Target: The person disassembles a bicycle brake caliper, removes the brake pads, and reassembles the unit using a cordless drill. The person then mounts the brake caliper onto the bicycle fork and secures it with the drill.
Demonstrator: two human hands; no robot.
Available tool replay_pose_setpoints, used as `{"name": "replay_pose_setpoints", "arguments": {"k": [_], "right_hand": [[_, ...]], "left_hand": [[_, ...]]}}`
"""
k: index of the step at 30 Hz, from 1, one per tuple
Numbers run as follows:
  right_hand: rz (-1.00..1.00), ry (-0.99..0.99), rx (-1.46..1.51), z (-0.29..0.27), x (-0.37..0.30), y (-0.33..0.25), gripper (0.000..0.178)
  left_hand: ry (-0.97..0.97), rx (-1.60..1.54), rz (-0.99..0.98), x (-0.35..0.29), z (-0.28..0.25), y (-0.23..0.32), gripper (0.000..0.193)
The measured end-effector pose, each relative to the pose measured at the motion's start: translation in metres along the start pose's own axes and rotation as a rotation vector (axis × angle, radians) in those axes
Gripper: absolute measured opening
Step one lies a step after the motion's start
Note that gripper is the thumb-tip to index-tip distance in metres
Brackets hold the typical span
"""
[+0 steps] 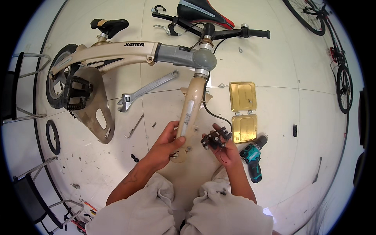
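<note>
A beige bicycle frame (117, 51) lies on the floor, its fork (192, 96) pointing toward me. My left hand (162, 149) is wrapped round the fork's lower end, thumb on top. In my right hand (227, 152) is a black brake caliper (216, 139), held just right of the fork and apart from it. A black cable (211, 111) runs from the handlebar (256, 34) down to the caliper. The fingers behind the caliper are partly hidden.
An adjustable wrench (150, 89) and a hex key (135, 126) lie left of the fork. Right of my right hand are an open gold tin (243, 129) and a teal cordless drill (253, 158). A loose saddle (203, 13) lies at the back; chairs (29, 196) stand left.
</note>
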State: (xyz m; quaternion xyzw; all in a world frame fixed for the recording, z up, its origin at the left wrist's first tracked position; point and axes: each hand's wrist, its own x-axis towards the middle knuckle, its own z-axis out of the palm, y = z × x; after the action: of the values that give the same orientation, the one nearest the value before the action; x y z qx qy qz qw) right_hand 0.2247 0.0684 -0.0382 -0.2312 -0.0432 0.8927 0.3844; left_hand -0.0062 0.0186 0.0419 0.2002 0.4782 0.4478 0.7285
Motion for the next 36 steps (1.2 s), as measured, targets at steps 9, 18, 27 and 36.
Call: {"name": "replay_pose_setpoints", "arguments": {"k": [9, 18, 27, 36], "right_hand": [[0.035, -0.035, -0.15, -0.001, 0.005, -0.016, 0.044], [0.124, -0.02, -0.713, 0.051, -0.013, 0.02, 0.03], [0.097, 0.248, -0.765, 0.04, -0.043, 0.011, 0.042], [-0.022, 0.093, -1.079, 0.04, -0.045, 0.009, 0.039]], "left_hand": [[-0.015, -0.052, 0.012, 0.002, -0.007, -0.004, 0.046], [0.002, -0.089, 0.01, 0.005, -0.005, -0.006, 0.047], [0.013, -0.091, -0.008, 0.008, -0.004, -0.004, 0.045], [0.015, -0.074, 0.018, 0.008, -0.008, -0.008, 0.046]]}}
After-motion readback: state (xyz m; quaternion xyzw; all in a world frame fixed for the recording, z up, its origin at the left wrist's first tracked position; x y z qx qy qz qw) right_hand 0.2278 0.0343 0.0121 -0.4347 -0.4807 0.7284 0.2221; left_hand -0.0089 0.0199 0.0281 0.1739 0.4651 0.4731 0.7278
